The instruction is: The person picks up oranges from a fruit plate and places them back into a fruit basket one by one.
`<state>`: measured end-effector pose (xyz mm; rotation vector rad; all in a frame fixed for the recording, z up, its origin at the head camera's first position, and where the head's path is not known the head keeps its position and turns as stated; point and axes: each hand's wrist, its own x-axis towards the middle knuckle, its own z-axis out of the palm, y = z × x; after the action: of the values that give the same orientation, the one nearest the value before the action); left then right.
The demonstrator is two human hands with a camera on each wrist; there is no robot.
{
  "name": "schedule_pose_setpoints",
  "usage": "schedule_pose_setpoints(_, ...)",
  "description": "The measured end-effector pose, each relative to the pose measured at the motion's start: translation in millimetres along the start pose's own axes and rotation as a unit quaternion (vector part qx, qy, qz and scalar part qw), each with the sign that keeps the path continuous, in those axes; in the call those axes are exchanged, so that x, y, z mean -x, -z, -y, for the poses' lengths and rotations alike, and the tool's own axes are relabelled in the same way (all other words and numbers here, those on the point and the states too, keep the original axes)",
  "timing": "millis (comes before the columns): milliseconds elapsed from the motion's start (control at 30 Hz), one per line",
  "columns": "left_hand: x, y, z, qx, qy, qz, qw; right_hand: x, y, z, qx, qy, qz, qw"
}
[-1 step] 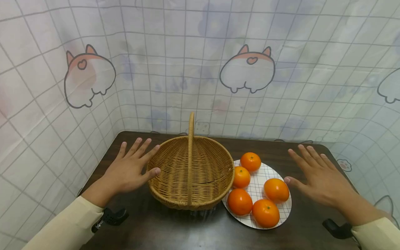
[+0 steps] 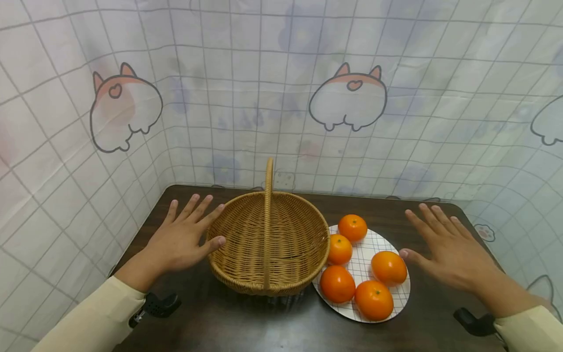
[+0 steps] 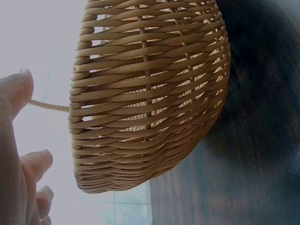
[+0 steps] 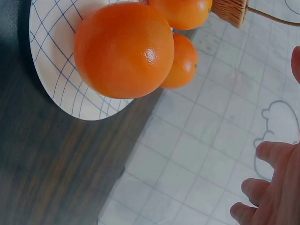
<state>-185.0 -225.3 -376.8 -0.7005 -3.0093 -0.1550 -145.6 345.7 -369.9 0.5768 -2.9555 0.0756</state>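
A brown wicker basket [image 2: 294,244] with a tall arched handle [image 2: 267,220] stands on the table; its bare woven inside shows. My left hand [image 2: 178,239], fingers spread, hovers at the basket's left rim and holds nothing. In the left wrist view the basket's side [image 3: 150,93] is close, with a gap between it and the fingers. To the right, a white plate [image 2: 367,244] with a dark grid pattern bears several oranges [image 2: 374,300]. Over the table right of the plate is my right hand [image 2: 457,259], its fingers spread and holding nothing. Its thumb tip is nearest the rightmost orange [image 2: 389,268].
The dark wood table [image 2: 228,322] ends at the back against a white grid-patterned curtain [image 2: 246,112], which also rises on the left and right. The plate's left edge lies close against the basket. A black strapped device [image 2: 160,305] sits at each wrist.
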Motion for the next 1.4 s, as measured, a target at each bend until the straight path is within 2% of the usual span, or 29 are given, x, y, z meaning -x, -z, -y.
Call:
schedule_pose_setpoints(200, 0.6, -1.6, 1.4, 0.022, 0.004, -0.013, 0.9997, -1.4, 1.2, 0.9, -0.005, -0.003, -0.003, 1.0000)
schedule_pose_setpoints(333, 2.0, -6.6, 3.8, 0.067, 0.021, -0.024, 0.9972, -2.7, -0.5, 2.5, -0.019, -0.008, -0.003, 0.9998)
schedule_pose_setpoints(467, 5.8, -12.1, 7.3, 0.118, 0.047, -0.026, 0.9916, -3.8, -3.7, 4.8, -0.030, -0.013, 0.001, 0.9995)
schedule_pose_setpoints(567, 8.9, -15.5, 10.2, 0.161, 0.066, -0.020, 0.9846, -4.6, -6.2, 6.1, -0.032, -0.018, 0.010, 0.9993)
schedule_pose_setpoints(700, 10.9, -20.4, 14.4, 0.222, 0.081, -0.014, 0.9715, -3.9, -10.9, 7.6, -0.030, -0.026, 0.021, 0.9990)
schedule_pose_setpoints(867, 13.3, -24.3, 17.0, 0.274, 0.101, -0.010, 0.9565, -1.2, -16.3, 10.7, -0.035, -0.035, 0.024, 0.9985)
schedule_pose_setpoints(967, 13.6, -25.1, 16.0, 0.308, 0.115, -0.001, 0.9445, 0.4, -19.7, 11.7, -0.039, -0.039, 0.024, 0.9982)
schedule_pose_setpoints(1200, 11.9, -31.4, 14.8, 0.443, 0.139, 0.027, 0.8855, 5.8, -32.6, 9.8, -0.054, -0.041, 0.023, 0.9975)
schedule_pose_setpoints(1267, 11.6, -33.3, 14.7, 0.458, 0.147, 0.029, 0.8763, 7.5, -36.3, 8.8, -0.058, -0.040, 0.024, 0.9972)
schedule_pose_setpoints(1400, 10.6, -35.9, 14.3, 0.479, 0.158, 0.033, 0.8631, 9.9, -43.9, 7.0, -0.063, -0.040, 0.027, 0.9968)
